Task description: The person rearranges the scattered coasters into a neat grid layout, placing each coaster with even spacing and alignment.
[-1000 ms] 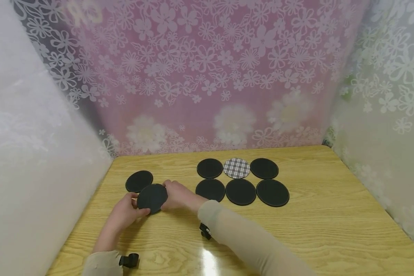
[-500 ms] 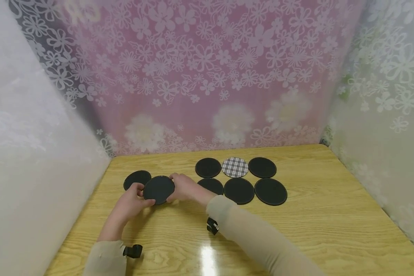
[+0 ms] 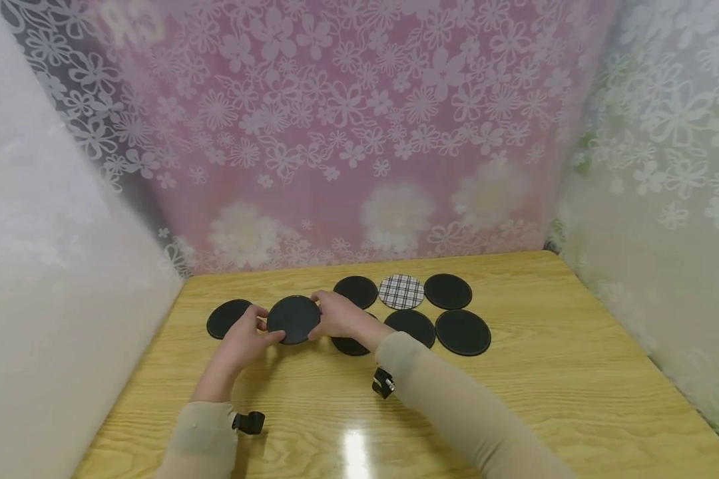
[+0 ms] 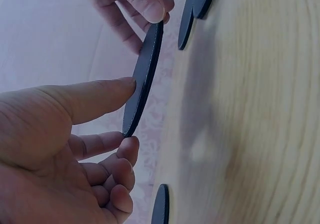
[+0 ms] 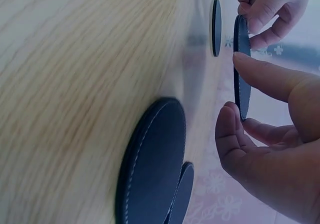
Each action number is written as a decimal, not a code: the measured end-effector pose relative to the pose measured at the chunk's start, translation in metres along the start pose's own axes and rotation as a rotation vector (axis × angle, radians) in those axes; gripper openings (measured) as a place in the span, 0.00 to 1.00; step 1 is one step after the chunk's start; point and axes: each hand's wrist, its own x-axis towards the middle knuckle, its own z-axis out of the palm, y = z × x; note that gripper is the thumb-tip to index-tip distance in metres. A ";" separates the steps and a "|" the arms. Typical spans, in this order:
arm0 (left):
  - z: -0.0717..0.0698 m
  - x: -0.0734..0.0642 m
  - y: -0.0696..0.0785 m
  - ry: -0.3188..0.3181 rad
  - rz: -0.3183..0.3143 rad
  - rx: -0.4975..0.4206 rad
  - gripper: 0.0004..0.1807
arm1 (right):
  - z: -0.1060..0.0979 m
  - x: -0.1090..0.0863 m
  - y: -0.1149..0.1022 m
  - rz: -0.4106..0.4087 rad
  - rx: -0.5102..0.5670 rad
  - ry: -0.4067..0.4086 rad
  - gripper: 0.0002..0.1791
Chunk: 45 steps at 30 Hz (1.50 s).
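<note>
Between my two hands a round black coaster (image 3: 293, 320) with a stitched edge is held up off the wooden table. My left hand (image 3: 242, 340) pinches its left edge, thumb on the upper face and fingers beneath. On the opposite edge my right hand (image 3: 339, 315) grips it with thumb and fingers. In the left wrist view the coaster (image 4: 143, 81) hangs above its shadow on the wood. Another black coaster (image 3: 224, 320) lies on the table just left of my left hand. My right forearm partly covers the front row of coasters.
To the right lie two touching rows of coasters on the table (image 3: 551, 372). A plaid coaster (image 3: 401, 292) sits in the back row between black ones, with a black coaster (image 3: 463, 332) at the front right end. Flowered curtains (image 3: 347, 133) stand behind and at both sides.
Both hands have carried the held coaster rightward and somewhat farther back, away from the single coaster at left and closer to the rows. The lying coasters have stayed put.
</note>
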 end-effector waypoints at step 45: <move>0.033 0.018 -0.012 -0.020 0.011 0.044 0.25 | 0.010 0.009 0.030 -0.013 -0.167 -0.025 0.41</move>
